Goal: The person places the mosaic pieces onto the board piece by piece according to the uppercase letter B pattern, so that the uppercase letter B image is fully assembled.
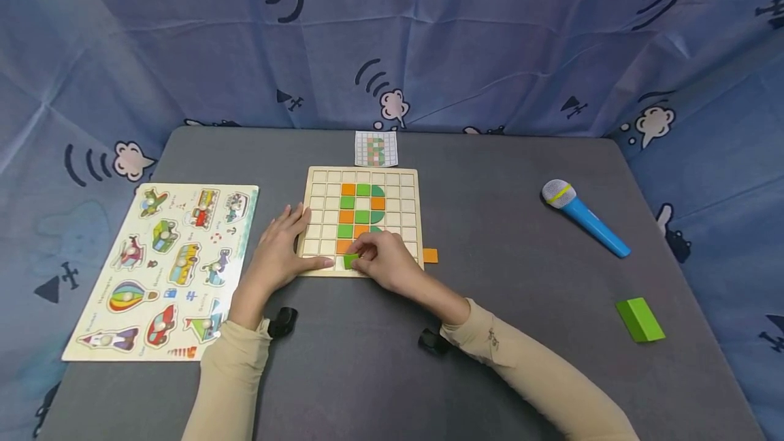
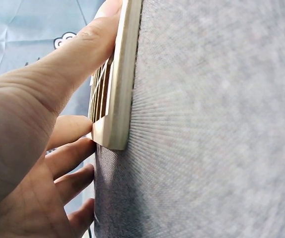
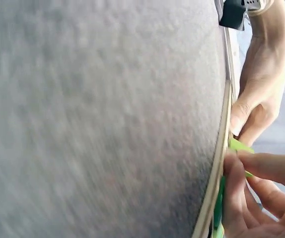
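Note:
A pale wooden grid board (image 1: 407,192) lies at mid-table, with orange and green square tiles and green curved pieces set in its middle columns. My left hand (image 1: 278,250) rests on its left front corner, fingers spread along the left side and thumb on the front rim; the left wrist view shows this thumb (image 2: 78,54) against the board's edge. Between thumb and fingers, my right hand (image 1: 388,260) pinches a green square tile (image 1: 350,261) low over the front row. In the right wrist view the tile (image 3: 239,145) stands tilted at the fingertips. The right hand covers part of the lower pattern.
A small pattern card (image 1: 376,149) lies behind the board. An orange tile (image 1: 431,255) sits by its right edge. On the left is a picture knob puzzle (image 1: 239,278). A blue toy microphone (image 1: 591,223) and a green block (image 1: 640,320) lie on the right.

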Available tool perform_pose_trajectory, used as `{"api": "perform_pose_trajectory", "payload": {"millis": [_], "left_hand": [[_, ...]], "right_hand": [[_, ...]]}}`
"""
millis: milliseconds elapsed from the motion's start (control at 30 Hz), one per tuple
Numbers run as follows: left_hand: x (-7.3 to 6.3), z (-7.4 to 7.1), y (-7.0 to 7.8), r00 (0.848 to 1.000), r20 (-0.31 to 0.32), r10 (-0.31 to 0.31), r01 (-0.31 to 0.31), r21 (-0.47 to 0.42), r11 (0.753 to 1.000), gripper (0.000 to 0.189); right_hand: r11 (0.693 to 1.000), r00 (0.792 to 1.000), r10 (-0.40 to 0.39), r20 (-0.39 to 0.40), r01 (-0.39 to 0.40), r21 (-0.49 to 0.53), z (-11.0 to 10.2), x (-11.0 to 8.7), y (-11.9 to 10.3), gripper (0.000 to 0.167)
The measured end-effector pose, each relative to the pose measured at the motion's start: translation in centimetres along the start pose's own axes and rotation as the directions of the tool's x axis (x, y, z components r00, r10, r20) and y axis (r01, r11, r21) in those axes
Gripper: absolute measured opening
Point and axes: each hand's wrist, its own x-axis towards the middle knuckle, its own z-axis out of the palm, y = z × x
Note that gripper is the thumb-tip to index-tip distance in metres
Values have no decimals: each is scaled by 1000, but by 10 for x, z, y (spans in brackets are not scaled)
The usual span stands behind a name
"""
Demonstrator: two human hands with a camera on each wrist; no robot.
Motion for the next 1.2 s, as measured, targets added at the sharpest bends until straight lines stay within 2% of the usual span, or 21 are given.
{"api": "perform_pose_trajectory", "payload": {"millis": [200,400,767,1200], "left_hand": [[1,0,-1,1000,-1,-7,7,-2,1000,112],[1,0,-2,1000,-1,-6,6,2,1000,111],[2,0,-2,1000,6,-14,14,4,1000,111],[0,0,0,1000,10,-14,14,3,1000,111]], "right_hand": [[997,995,-67,-76,64,-39,7,1,-1,10],[994,991,-89,-98,82,-74,12,2,-4,11],[995,995,-36,-95,27,-98,13,3,-7,3],[985,998,-32,-62,21,-169,7,3,-5,9]]}}
